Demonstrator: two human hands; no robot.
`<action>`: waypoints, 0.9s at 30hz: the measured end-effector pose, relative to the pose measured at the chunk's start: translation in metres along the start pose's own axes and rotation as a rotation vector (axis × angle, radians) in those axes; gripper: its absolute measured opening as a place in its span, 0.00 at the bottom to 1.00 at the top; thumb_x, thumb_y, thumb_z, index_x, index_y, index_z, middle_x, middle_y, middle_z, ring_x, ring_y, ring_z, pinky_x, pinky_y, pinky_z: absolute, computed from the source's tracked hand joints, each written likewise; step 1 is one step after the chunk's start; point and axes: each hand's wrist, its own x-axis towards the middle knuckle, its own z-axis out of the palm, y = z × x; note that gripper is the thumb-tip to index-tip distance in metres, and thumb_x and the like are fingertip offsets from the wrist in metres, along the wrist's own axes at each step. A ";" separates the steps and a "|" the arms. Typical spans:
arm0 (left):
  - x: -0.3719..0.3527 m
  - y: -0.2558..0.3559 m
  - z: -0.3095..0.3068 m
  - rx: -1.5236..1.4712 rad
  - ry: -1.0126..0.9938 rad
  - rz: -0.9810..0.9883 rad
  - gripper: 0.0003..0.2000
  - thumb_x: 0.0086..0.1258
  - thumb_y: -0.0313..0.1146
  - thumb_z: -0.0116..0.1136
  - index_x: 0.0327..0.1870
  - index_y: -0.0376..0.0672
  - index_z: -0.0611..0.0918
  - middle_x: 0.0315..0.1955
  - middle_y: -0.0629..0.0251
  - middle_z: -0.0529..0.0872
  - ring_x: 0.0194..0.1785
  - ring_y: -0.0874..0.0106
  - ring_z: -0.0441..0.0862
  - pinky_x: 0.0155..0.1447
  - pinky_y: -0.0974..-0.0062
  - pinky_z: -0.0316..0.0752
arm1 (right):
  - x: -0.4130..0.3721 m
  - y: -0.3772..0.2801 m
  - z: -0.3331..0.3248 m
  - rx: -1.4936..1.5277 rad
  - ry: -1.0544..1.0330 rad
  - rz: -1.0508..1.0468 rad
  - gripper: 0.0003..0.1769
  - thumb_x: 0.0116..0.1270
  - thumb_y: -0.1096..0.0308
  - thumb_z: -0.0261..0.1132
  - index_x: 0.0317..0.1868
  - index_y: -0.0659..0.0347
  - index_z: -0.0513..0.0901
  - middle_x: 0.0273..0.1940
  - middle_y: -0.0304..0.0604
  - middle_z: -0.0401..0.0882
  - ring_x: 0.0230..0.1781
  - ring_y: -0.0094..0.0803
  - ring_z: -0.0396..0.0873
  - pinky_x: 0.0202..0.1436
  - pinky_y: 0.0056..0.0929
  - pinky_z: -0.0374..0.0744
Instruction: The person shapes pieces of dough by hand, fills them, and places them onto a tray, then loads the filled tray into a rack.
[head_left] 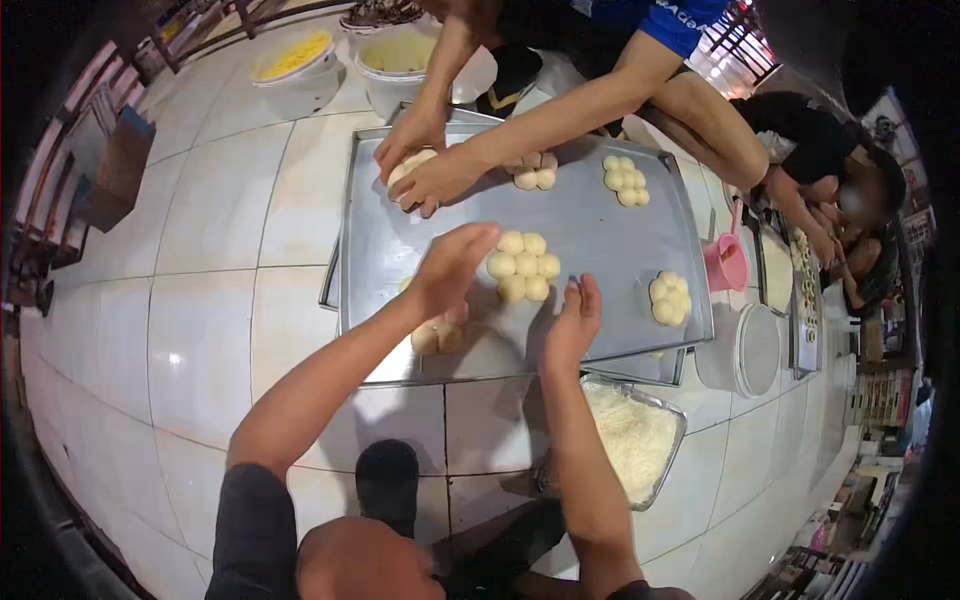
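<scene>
Several pale dough balls form a flower-shaped cluster (524, 266) on the large metal tray (600, 240). My left hand (455, 268) is just left of this cluster, fingers extended, holding nothing. On its right, slightly lower, my right hand (574, 325) hovers with its fingers raised and apart, also without anything in it. Another cluster (438, 335) lies below my left hand, partly covered by my wrist. More clusters sit at the tray's right, one near the top (626, 181) and one lower (670, 298).
Across the tray, a co-worker's hands (425, 175) hold another cluster. A dish of pale shreds (630, 435), a lidded white bucket (745, 350) and a pink jug (727, 265) stand nearby. Tubs (395, 75) are beyond the tray; another person (820, 160) works at far right.
</scene>
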 end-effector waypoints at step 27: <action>0.041 -0.078 0.099 0.067 0.080 -0.050 0.22 0.86 0.41 0.40 0.66 0.35 0.78 0.61 0.57 0.83 0.60 0.65 0.79 0.68 0.69 0.70 | 0.065 0.020 0.018 0.215 0.228 0.119 0.16 0.73 0.66 0.62 0.51 0.69 0.88 0.45 0.44 0.88 0.46 0.30 0.80 0.54 0.26 0.79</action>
